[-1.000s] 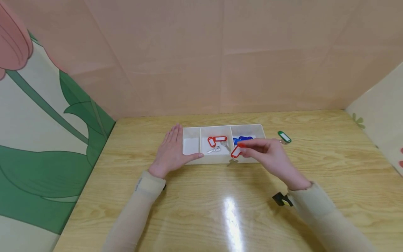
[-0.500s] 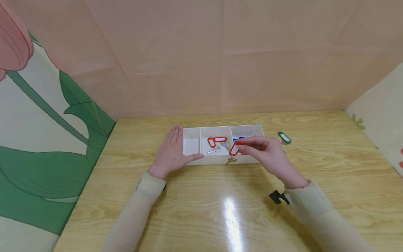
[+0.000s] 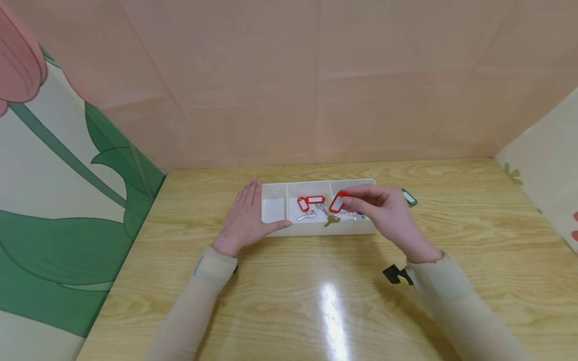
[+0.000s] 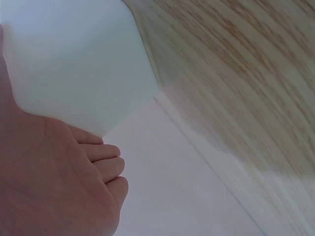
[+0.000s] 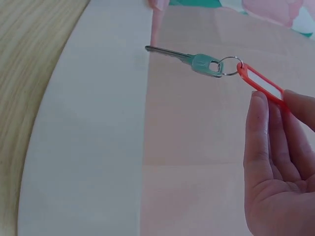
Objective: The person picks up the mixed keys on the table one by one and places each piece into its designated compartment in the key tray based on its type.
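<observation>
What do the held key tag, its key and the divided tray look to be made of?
Red tag: likely glossy plastic round a white paper label window. Key: metal, dull greyish sheen, on a thin wire split ring. Tray: probably matte white plastic, with thin moulded walls and rounded corners. Right hand pinches the tag.

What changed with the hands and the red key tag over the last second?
The right hand, pinching the red key tag, carried it and its hanging key from the tray's near edge up over the tray. The left hand stayed flat against the tray's left end.

red key tag (image 3: 336, 202) | pinched, key (image 3: 331, 219) dangling | over white tray (image 3: 370, 186)
</observation>
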